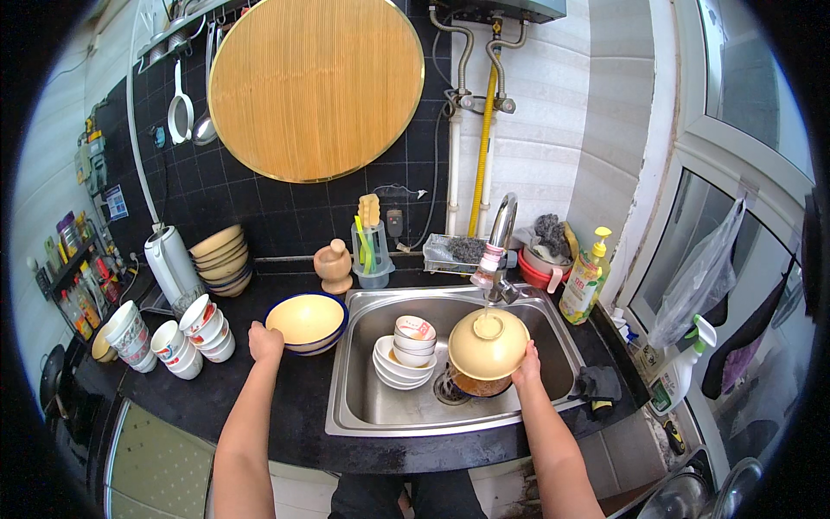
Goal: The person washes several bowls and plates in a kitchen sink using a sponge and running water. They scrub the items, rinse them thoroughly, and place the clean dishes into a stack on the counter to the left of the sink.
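My right hand (526, 365) grips the edge of a cream-yellow bowl (467, 348), bottom up over the sink (343, 406). A thin stream from the faucet (505, 227) runs onto the bowl's foot. Beneath it another, brownish bowl (478, 387) partly shows in the sink. On the counter left of the sink stands a yellow bowl with a blue rim (304, 322), and my left hand (266, 341) is closed at its left edge; the fingertips are partly hidden. In the sink's left half sit stacked white bowls (403, 375), with a stack of smaller bowls (415, 339) against them.
Stacked patterned bowls (179, 349), a pile of yellow bowls (220, 259) and a white kettle (174, 264) occupy the left counter. Behind the sink are a wooden mortar (333, 270) and a utensil holder (372, 257). A soap bottle (584, 285) and dark cloth (598, 383) lie right.
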Action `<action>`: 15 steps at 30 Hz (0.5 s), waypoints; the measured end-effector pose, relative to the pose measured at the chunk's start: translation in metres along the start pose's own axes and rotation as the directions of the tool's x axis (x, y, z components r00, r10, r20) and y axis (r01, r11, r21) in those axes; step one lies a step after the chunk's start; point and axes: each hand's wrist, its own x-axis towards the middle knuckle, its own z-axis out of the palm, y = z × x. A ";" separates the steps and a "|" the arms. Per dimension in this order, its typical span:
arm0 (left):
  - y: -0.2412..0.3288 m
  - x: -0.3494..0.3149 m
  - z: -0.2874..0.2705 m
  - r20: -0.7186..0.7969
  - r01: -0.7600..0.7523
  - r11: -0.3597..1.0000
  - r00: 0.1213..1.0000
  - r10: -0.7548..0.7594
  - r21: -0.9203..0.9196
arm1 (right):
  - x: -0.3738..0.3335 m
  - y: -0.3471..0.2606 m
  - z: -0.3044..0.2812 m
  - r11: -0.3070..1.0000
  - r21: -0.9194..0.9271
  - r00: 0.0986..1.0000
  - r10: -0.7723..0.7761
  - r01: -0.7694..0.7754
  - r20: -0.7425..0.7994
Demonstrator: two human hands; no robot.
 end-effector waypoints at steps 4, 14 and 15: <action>-0.006 0.001 -0.001 -0.007 -0.032 0.999 0.999 0.032 -0.017 | 0.004 0.000 -0.004 0.998 0.060 1.000 0.027 -0.027 -0.012; 0.053 -0.068 -0.020 -0.415 -0.764 0.579 0.643 0.644 -0.285 | 0.001 0.001 -0.003 0.998 0.001 0.982 0.059 -0.060 0.180; 0.053 -0.079 -0.009 -0.320 -0.739 0.530 0.665 0.675 -0.417 | -0.001 0.001 0.001 0.997 -0.014 0.975 0.081 -0.080 0.209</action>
